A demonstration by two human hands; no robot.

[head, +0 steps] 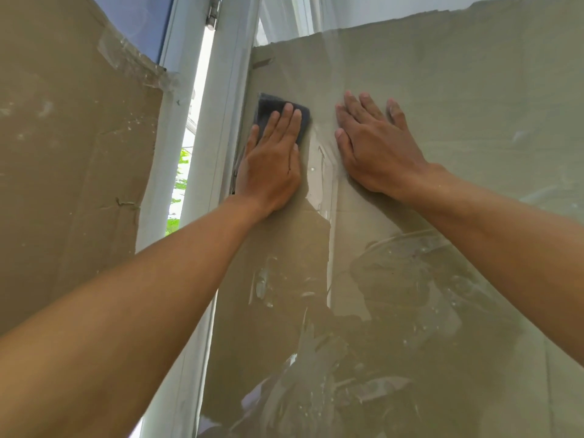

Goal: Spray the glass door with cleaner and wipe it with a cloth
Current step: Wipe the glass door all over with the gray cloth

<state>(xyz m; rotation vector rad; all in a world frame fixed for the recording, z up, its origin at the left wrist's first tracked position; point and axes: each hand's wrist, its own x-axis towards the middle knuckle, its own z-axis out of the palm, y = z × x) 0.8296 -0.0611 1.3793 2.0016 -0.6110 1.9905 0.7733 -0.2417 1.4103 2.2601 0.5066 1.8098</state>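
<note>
The glass door [458,128] fills the right of the head view, with brown cardboard behind the pane and wet streaks on it. A dark grey cloth [271,110], folded into a small pad, lies flat on the glass near the door's left edge. My left hand [271,162] presses on it with flat fingers that cover its lower half. To its right, my right hand [373,147] rests flat on the bare glass, fingers spread, holding nothing. No spray bottle is in view.
A white door frame [218,128] with a hinge [213,11] at the top runs beside the cloth. Left of it a narrow gap shows daylight and green leaves [181,172]. Another cardboard-backed pane [72,159] with clear tape stands at the left.
</note>
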